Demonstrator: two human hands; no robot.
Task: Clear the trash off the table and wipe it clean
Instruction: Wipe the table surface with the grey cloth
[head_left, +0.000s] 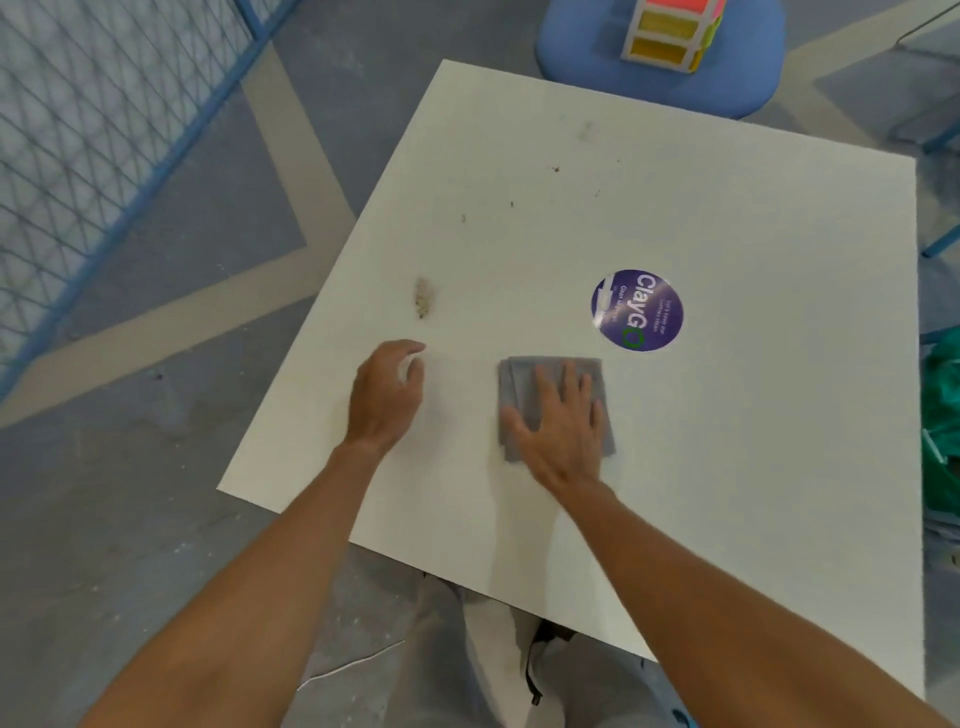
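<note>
Head view: right hand (563, 415) lies flat on limp-looking grey cloth (514, 387), best driven by palm pressure; left hand (387, 395) curls round white scrap (409, 368).

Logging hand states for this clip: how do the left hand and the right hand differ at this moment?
The left hand has its fingers curled round a small white object; the right hand lies flat with fingers spread. The right hand presses a grey cloth; the left hand is off the cloth, beside it. Both are over the white table.
</note>
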